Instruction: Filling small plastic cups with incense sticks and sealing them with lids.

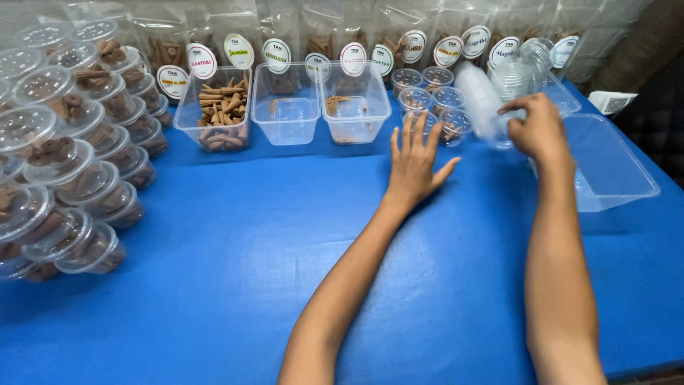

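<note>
My left hand (413, 160) lies flat on the blue table (235, 271) with its fingers spread, holding nothing, its fingertips close to a group of small clear round cups (427, 96). My right hand (538, 128) is closed on the end of a blurred stack of clear plastic lids or cups (479, 100) that lies tilted on the table. A large empty clear tray (613, 167) sits just right of that hand.
Three clear rectangular tubs stand at the back: one with brown cones (217, 114), one nearly empty (286, 107), one with a few crumbs (355, 103). Stacked lidded cups of brown cones (64, 157) fill the left side. Labelled bags (278, 43) line the back.
</note>
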